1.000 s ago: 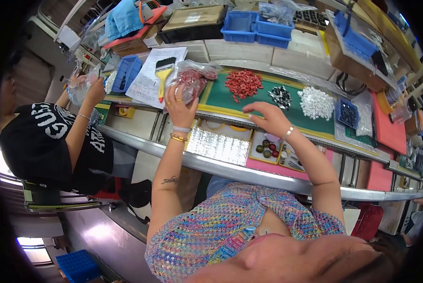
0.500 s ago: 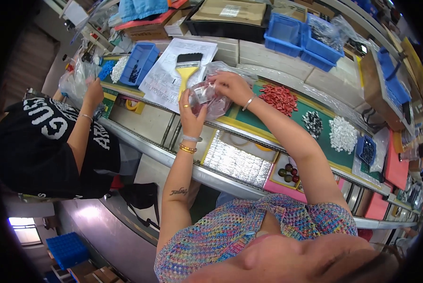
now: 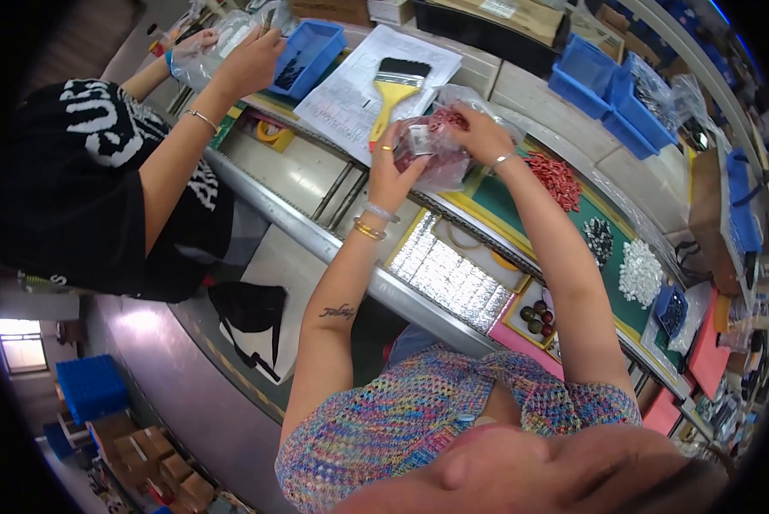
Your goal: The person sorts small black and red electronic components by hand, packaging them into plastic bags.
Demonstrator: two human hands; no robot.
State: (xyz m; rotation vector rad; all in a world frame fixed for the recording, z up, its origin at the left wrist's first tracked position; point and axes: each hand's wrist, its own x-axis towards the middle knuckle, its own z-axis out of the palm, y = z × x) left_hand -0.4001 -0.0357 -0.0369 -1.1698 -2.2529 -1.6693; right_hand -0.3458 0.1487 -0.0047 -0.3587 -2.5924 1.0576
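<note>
A clear plastic bag [image 3: 440, 171] with small red parts inside is between my hands, above the workbench. My left hand [image 3: 390, 180] is closed on its near left side, thumb and fingers around the plastic. At the bag's upper right, my right hand [image 3: 484, 140] has its fingers curled in against small red parts [image 3: 451, 119]. Its fingertips are partly hidden, so I cannot tell exactly what they grip. A yellow-handled brush [image 3: 393, 96] with black bristles lies on printed sheets [image 3: 341, 100] just beyond my left hand. A heap of red parts [image 3: 557, 180] lies right of my right wrist.
Right of the red heap are a black-and-silver pile [image 3: 598, 240], a white pile [image 3: 640, 272] and a small blue bin [image 3: 671, 310]. More blue bins [image 3: 583, 75] stand at the back. On the left a co-worker's hand [image 3: 251, 62] holds another clear bag [image 3: 217, 56].
The view has shifted, so the bench sits higher and further right in it. More red parts show under my right fingers. The co-worker's hand has moved forward, beside the blue bin.
</note>
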